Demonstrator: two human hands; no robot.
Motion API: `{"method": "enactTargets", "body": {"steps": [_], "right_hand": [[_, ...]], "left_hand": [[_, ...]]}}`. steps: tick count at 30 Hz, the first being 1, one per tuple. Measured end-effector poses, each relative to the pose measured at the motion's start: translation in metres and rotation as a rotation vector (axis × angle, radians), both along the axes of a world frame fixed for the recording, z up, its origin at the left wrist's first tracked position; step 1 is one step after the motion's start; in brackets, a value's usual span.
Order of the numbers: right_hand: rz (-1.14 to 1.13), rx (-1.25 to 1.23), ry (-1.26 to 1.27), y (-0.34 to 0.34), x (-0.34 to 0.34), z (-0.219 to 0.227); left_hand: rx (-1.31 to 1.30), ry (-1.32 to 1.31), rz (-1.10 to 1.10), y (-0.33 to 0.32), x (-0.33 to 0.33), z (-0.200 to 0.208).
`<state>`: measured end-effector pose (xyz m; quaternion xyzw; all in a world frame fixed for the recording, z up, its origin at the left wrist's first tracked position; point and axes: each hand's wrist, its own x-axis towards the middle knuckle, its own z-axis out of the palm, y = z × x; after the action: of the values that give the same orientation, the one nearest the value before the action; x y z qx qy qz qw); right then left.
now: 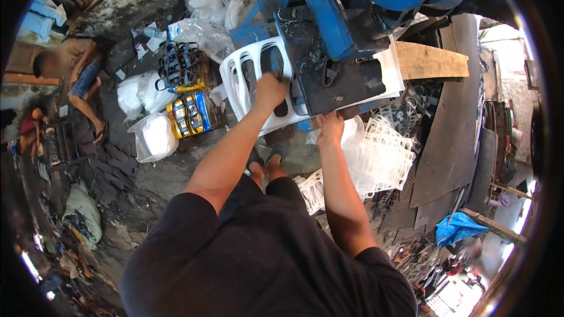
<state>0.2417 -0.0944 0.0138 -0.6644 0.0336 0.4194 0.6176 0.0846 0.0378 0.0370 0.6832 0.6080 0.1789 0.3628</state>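
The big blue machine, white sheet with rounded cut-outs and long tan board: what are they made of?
The big blue machine looks like painted metal with a slight sheen: dark patches mark the blue. The white sheet with rounded cut-outs is perhaps foam or plastic: smooth and evenly white. The long tan board seems to be bare, dull wood: streaky grain shows.

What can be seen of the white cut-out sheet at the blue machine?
The white sheet is thin, smooth-looking and possibly plastic or foam, with long rounded openings through its left part. It lies flat, partly hidden by the black plate beneath the blue machine; white also shows past the plate's right side. The left hand is over the openings, contact unclear; the right hand is at the near edge, seemingly touching it.
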Motion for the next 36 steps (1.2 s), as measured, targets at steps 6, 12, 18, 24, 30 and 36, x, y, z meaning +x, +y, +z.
{"method": "enactTargets", "body": {"steps": [6, 12, 18, 24, 30, 36], "right_hand": [[0.174, 0.03, 0.273, 0.0, -0.037, 0.02], [0.245, 0.061, 0.263, 0.011, -0.031, 0.026], [0.199, 0.079, 0.296, 0.011, -0.03, 0.015], [0.259, 0.047, 0.267, 0.008, -0.028, 0.016], [0.253, 0.027, 0.235, 0.005, -0.029, 0.025], [0.485, -0.114, -0.81, -0.027, -0.043, 0.035]], "left_hand": [[0.551, 0.072, -0.051, 0.132, -0.004, -0.028], [0.363, 0.146, -0.421, 0.149, -0.003, -0.027], [0.203, 0.136, -0.421, 0.15, -0.007, -0.011], [0.258, 0.125, -0.45, 0.159, -0.01, -0.03], [0.238, 0.093, -0.397, 0.154, -0.009, -0.028], [0.219, -0.048, -0.337, 0.143, -0.012, -0.023]]}}
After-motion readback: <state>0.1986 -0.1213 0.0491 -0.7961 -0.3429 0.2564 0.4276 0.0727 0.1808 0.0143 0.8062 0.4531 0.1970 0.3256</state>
